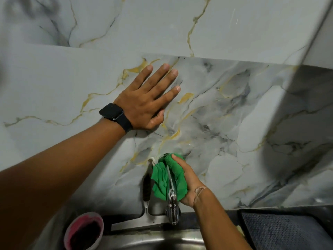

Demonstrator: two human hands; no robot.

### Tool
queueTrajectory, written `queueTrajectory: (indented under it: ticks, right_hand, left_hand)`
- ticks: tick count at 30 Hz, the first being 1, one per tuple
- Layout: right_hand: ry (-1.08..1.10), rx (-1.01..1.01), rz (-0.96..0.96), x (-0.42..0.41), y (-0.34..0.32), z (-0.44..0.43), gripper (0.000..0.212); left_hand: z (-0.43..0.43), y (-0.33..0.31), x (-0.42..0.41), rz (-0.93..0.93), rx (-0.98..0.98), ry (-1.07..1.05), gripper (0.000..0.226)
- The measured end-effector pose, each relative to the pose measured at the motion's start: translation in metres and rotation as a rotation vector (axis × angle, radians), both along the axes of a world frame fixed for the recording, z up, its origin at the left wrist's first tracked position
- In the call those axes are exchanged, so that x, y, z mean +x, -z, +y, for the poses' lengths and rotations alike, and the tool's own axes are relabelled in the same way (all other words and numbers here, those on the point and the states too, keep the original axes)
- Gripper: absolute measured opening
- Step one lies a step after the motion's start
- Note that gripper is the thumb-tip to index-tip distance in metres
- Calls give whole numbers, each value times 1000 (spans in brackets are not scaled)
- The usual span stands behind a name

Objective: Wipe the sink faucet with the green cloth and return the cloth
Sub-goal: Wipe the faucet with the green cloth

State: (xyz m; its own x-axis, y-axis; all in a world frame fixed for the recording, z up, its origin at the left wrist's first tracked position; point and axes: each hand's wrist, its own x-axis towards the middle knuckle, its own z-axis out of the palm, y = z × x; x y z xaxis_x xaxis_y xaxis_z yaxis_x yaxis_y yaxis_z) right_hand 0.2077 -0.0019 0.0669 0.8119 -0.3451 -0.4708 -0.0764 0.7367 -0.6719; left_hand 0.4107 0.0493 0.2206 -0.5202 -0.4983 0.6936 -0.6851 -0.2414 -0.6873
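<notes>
A: Which step is this?

B: The wiping itself, I'd judge. The right hand (189, 184) is clenched around the crumpled green cloth (162, 179), pressing it against the upper body of the shiny chrome wall-mounted faucet (172, 197). The cloth wraps the tap where it meets the grey marble-patterned wall with gold veins (234, 114).

A: And the other hand?

B: The left hand (144, 100), black smartwatch (112, 112) on its wrist, lies flat on the wall well above the faucet, fingers spread and holding nothing (bracing, most likely).

A: What's left?

B: The spout end over the stainless steel sink (153, 240) looks uncovered, so the next move probably calls for sliding the cloth down along it, keeping the grip snug. Then the cloth goes back; where it belongs isn't visible.

A: Anything nearby?

B: A round bowl with pink residue (84, 230) at the sink's left, clear of the cloth.
</notes>
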Motion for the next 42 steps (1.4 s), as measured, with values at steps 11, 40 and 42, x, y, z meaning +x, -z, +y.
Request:
queueTrajectory:
  ticks: [11, 40, 42]
  right_hand:
    - [357, -1479, 737, 1, 21, 95, 81]
    - [198, -1713, 774, 13, 0, 86, 68]
    - [221, -1792, 764, 2, 14, 99, 60]
  left_hand:
    - [-1, 6, 0, -21, 36, -80, 69]
    - [-5, 6, 1, -7, 31, -64, 70]
    - [-4, 5, 1, -9, 30, -71, 70]
